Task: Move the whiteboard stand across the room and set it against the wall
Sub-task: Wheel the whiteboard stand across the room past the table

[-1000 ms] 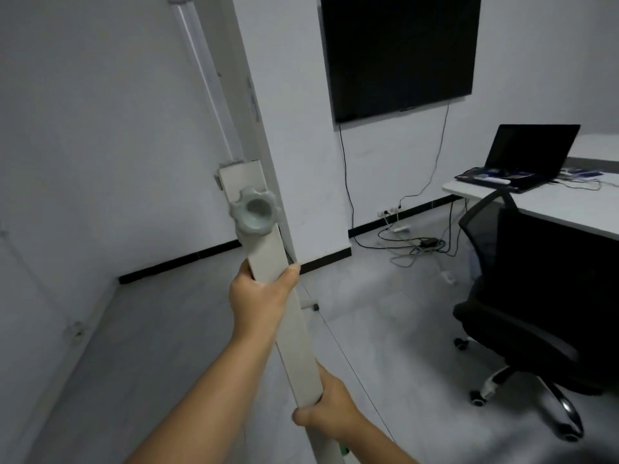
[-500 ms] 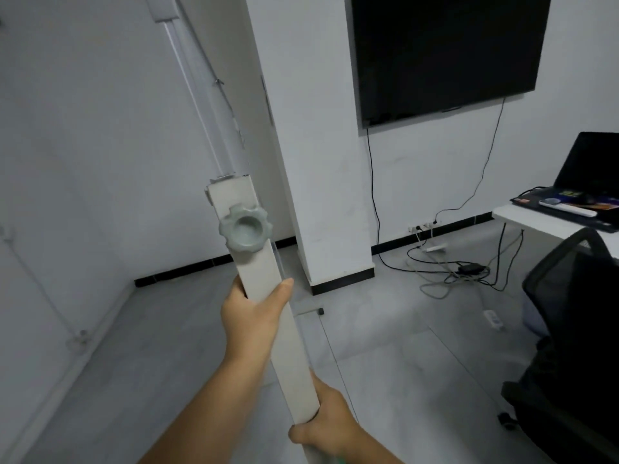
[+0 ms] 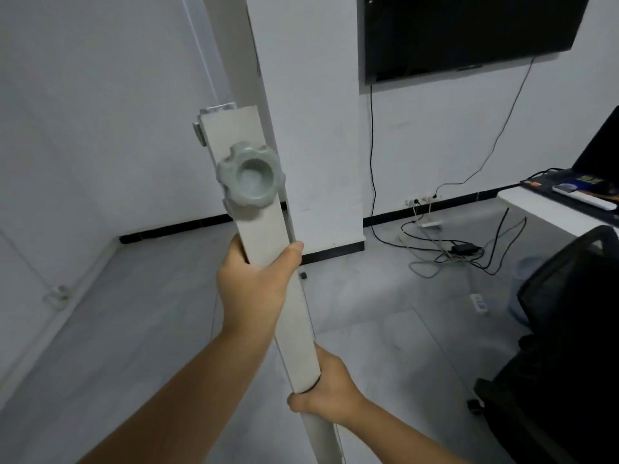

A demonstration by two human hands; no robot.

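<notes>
The whiteboard stand's white post [image 3: 264, 229] rises tilted through the middle of the view, with a grey-green star knob [image 3: 250, 179] near its upper end. A thinner white rail [image 3: 204, 51] continues above it toward the ceiling. My left hand [image 3: 256, 288] grips the post just below the knob. My right hand [image 3: 326, 388] grips it lower down, near the bottom of the view. The stand's foot is hidden below the frame. A white wall [image 3: 100, 128] stands ahead on the left, meeting a grey tiled floor [image 3: 140, 313].
A white pillar [image 3: 311, 128] juts out right behind the post. A black TV [image 3: 469, 31] hangs on the right wall, with loose cables and a power strip [image 3: 445, 252] on the floor below. A black office chair [image 3: 569, 329] and a desk with a laptop [image 3: 576, 195] stand at right.
The view has swung left and come closer to the pillar and corner; the chair and desk slid toward the right edge. Both hands keep the same grip on the post.
</notes>
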